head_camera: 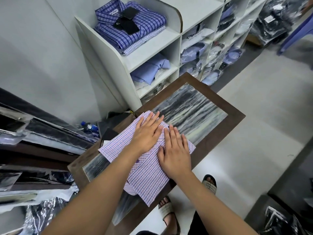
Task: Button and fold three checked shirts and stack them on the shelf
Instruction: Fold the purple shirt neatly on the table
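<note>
A pink-and-blue checked shirt (pixel 145 177) lies folded on the brown-framed table (pixel 220 106). My left hand (pixel 149 131) presses flat on its far part, fingers straight. My right hand (pixel 174 150) lies flat beside it on the shirt's right side, fingers spread. On the top of the white shelf (pixel 152 58) sits a stack of folded shirts: a dark blue checked shirt (pixel 135 26) with black tags on top, and a lighter checked shirt (pixel 144 41) under it.
The shelf's compartments hold folded blue shirts (pixel 150 70) and bagged shirts (pixel 194 53). Bagged garments (pixel 33 192) pile up at left, with more at the far right. My sandalled feet (pixel 169 211) stand on the pale floor by the table's near edge.
</note>
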